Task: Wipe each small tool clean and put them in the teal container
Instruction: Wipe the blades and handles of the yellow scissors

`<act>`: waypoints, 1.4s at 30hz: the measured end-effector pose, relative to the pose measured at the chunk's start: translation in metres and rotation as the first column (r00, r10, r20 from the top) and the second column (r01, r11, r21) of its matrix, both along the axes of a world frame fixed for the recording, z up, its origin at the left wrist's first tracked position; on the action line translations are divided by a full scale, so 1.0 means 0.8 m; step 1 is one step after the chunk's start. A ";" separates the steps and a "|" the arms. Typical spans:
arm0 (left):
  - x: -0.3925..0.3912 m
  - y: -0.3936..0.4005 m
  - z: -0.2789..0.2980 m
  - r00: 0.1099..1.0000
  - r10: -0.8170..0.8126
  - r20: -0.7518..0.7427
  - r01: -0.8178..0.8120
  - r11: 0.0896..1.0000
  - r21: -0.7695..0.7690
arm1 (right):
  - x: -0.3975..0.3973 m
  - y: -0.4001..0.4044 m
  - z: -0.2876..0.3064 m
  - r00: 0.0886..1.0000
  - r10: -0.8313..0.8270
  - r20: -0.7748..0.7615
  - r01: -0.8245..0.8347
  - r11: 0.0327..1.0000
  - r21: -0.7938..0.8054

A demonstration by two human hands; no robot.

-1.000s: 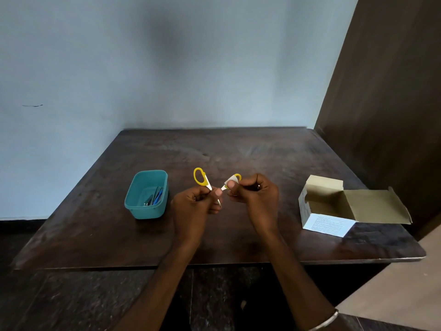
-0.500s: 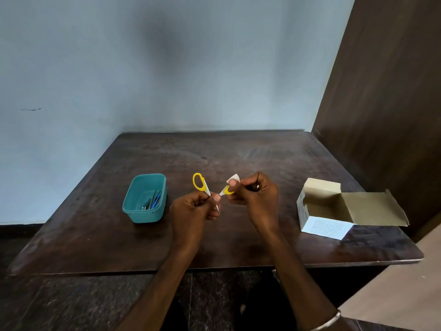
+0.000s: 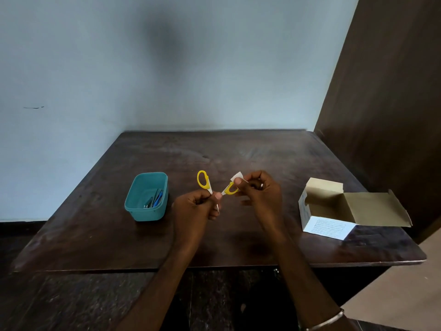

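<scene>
While your hands are working above the middle of the table, you are holding the scissors with their yellow handles spread apart. Your left hand is curling round the blades near the pivot, so one handle loop is sticking up free. Your right hand is pinching a small white wipe against the other loop. To your left, the teal container is sitting on the table, well apart from the scissors, with a few small tools lying inside it. To your right, an open box is resting near the table's edge. A bangle is circling your right wrist.
</scene>
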State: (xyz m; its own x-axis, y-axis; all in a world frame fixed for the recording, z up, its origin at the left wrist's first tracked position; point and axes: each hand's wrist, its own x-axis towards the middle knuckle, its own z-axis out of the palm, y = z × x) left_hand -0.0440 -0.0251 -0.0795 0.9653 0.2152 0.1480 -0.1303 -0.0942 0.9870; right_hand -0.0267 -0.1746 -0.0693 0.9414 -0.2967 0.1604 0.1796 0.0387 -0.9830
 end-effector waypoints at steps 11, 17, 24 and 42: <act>-0.003 0.009 0.006 0.996 -0.074 -0.049 0.086 0.953 0.290 | 0.001 0.006 0.017 0.933 0.325 0.152 -0.254 0.897 -0.361; -0.005 0.006 0.006 0.993 -0.115 -0.025 0.117 0.927 0.357 | 0.000 0.021 0.008 0.948 0.307 0.078 -0.283 0.932 -0.225; -0.007 0.008 0.007 0.990 -0.143 -0.015 0.133 0.871 0.473 | -0.005 0.024 0.011 0.974 0.216 0.068 -0.209 0.973 -0.101; -0.012 0.015 0.004 0.966 -0.254 -0.049 0.252 0.883 0.396 | 0.003 0.006 0.010 0.934 0.356 -0.025 -0.356 0.926 -0.129</act>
